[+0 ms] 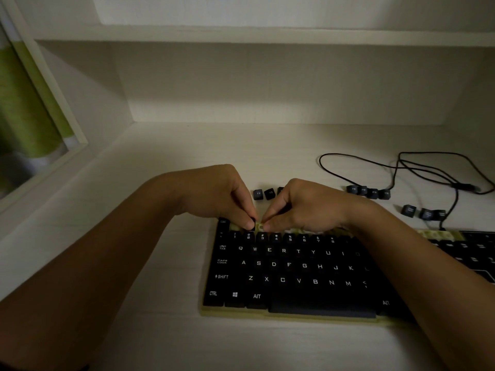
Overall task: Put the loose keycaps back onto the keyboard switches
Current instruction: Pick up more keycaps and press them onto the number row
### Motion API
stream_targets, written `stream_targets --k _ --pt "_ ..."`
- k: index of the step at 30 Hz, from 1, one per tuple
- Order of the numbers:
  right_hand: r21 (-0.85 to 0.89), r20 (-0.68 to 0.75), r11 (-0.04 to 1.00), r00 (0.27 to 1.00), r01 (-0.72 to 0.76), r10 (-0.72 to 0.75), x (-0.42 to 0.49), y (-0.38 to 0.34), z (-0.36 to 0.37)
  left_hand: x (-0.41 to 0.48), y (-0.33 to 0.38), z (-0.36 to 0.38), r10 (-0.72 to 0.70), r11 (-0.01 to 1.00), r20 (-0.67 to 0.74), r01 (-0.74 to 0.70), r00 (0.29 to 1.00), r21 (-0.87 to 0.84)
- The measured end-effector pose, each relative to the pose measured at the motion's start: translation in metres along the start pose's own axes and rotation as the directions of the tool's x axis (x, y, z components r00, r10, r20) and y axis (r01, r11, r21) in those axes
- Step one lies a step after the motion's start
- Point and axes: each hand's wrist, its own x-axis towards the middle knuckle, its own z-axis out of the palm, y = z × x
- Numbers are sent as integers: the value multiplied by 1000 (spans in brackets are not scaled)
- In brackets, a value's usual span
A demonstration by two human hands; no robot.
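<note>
A black keyboard (294,271) with a pale base lies on the white desk. Its function row is bare, showing pale switches (439,233). My left hand (214,194) pinches a black keycap (252,220) just right of the ESC key, over the function row. My right hand (305,207) has curled fingers, its fingertips touching the bare switch row right beside that keycap. Loose keycaps lie behind the keyboard: two (263,194) between my hands, a group (368,192) to the right, and more (423,212) further right.
A black cable (401,167) loops over the desk at the back right. The desk sits in a white alcove with a shelf (241,33) overhead and a side wall on the left. A window frame (48,108) stands at far left.
</note>
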Motion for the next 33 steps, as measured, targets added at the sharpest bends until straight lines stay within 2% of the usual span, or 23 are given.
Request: stream_targets --k 6,20,28,33 --pt "-1 -3 1000 1000 -14 14 -1 -2 0 -1 0 0 -28 999 -21 27 999 -34" --pt "30 -23 999 999 -43 44 -2 1 2 1 -13 1 -107 966 48 115 993 -232" --pt "31 -28 999 999 -38 39 0 2 2 1 -11 1 -106 974 38 111 994 -200" --pt "34 -26 999 999 -40 41 0 1 1 1 0 3 -67 995 -9 66 998 -80"
